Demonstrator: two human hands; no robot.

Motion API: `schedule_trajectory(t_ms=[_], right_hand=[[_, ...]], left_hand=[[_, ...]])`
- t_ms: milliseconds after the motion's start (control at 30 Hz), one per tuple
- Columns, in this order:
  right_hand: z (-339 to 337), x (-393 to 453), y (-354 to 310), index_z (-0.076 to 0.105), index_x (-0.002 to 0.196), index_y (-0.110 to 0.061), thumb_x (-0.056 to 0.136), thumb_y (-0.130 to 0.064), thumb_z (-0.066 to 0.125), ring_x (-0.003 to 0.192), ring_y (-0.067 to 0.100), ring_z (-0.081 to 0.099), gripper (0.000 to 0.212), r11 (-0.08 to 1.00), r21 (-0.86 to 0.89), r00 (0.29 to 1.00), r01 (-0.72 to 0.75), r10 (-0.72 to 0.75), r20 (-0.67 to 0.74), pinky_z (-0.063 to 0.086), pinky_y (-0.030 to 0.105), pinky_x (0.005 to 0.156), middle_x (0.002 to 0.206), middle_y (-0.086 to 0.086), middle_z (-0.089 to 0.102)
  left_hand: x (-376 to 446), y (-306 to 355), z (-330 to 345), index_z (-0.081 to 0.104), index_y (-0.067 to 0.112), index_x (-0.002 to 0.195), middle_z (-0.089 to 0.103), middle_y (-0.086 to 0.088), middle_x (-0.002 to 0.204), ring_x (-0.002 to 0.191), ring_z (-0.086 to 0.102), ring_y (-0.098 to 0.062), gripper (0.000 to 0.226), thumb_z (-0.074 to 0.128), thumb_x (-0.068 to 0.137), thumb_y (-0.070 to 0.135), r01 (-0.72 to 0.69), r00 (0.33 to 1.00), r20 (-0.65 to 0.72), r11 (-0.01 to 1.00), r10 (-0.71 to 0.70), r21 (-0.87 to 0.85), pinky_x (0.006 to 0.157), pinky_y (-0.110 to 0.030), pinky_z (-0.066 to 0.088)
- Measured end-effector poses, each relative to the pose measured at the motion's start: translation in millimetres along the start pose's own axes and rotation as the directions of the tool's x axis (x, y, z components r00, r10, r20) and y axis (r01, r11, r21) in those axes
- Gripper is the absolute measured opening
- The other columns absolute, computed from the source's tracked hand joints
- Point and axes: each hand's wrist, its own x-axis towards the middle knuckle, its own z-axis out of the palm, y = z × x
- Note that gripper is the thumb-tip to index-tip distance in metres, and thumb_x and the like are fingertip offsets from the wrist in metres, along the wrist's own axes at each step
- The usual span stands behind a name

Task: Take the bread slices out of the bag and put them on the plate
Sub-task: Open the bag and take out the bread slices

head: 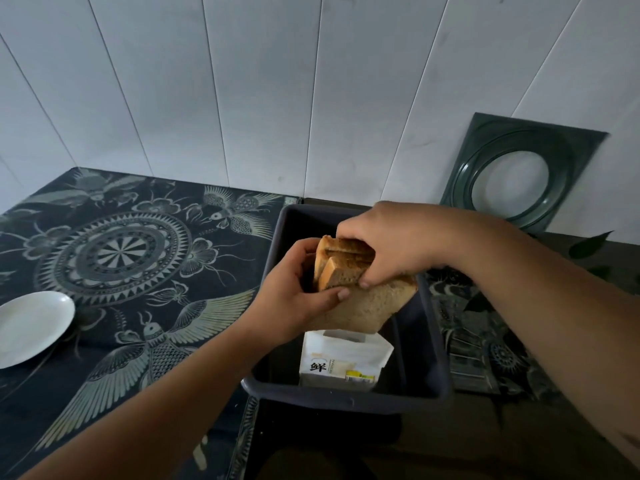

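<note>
Both hands hold a stack of brown bread slices in the air above a dark bin. My left hand grips the stack from the left side and below. From above, my right hand clamps its top crusts. Under the slices, the white bread bag with a printed label stands in the bin, its top open. A white plate lies far to the left on the patterned tablecloth, with nothing on it.
The dark tablecloth with pale bird and mandala prints covers the table. A white panelled wall stands behind. A green square frame with a round hole leans on the wall at the right. Dark leaves poke in near my right forearm.
</note>
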Motion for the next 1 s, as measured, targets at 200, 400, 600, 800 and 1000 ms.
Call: schedule_trajectory(t_ms=[200,400,600,800,1000], right_hand=[[50,-34,24,0.041,0.131,-0.046,0.061,-0.074,0.069,0.116,0.000,0.054,0.080,0.792,0.598,0.955,-0.121,0.258,-0.148,0.046,0.033,0.097,0.133,-0.018,0.056],[154,-56,-19,0.067,0.110,-0.044,0.055,-0.064,0.085,0.109,0.017,0.067,0.061,-0.129,0.968,0.892,0.216,0.429,-0.142,0.056,0.031,0.083,0.114,-0.008,0.073],[180,-64,-54,0.072,0.107,-0.036,0.066,-0.045,0.085,0.107,0.024,0.069,0.043,-0.275,0.948,0.878,0.162,0.478,-0.012,0.059,0.035,0.079,0.114,0.001,0.074],[204,-76,-69,0.073,0.106,-0.022,0.073,-0.028,0.080,0.106,0.028,0.070,0.034,-0.476,0.875,0.877,0.087,0.453,0.159,0.059,0.040,0.076,0.113,0.011,0.073],[221,-92,-67,0.074,0.105,-0.019,0.069,-0.031,0.082,0.105,0.029,0.070,0.039,-0.566,0.824,0.889,-0.002,0.376,0.260,0.060,0.040,0.075,0.114,0.011,0.073]], left_hand=[[-12,8,4,0.061,0.018,0.107,0.074,-0.002,0.098,0.095,0.070,-0.021,0.040,0.078,0.071,0.020,0.112,0.989,-0.078,0.976,-0.128,-0.186,0.077,-0.034,0.058],[-34,5,5,0.062,0.009,0.115,0.073,-0.014,0.111,0.102,0.069,-0.033,0.043,0.077,0.076,0.020,0.309,0.931,-0.031,0.828,-0.365,-0.468,0.076,-0.041,0.059],[-68,-4,12,0.059,0.006,0.121,0.069,-0.021,0.117,0.102,0.069,-0.037,0.056,0.078,0.074,0.030,0.508,0.811,0.019,0.686,-0.585,-0.521,0.081,-0.053,0.057],[-105,-16,14,0.065,0.020,0.116,0.072,-0.012,0.114,0.105,0.069,-0.033,0.053,0.084,0.069,0.033,0.579,0.779,0.129,0.625,-0.614,-0.523,0.077,-0.047,0.058],[-123,-24,24,0.070,0.029,0.109,0.072,-0.012,0.112,0.103,0.069,-0.033,0.053,0.088,0.060,0.027,0.627,0.745,0.124,0.624,-0.656,-0.467,0.080,-0.048,0.058]])
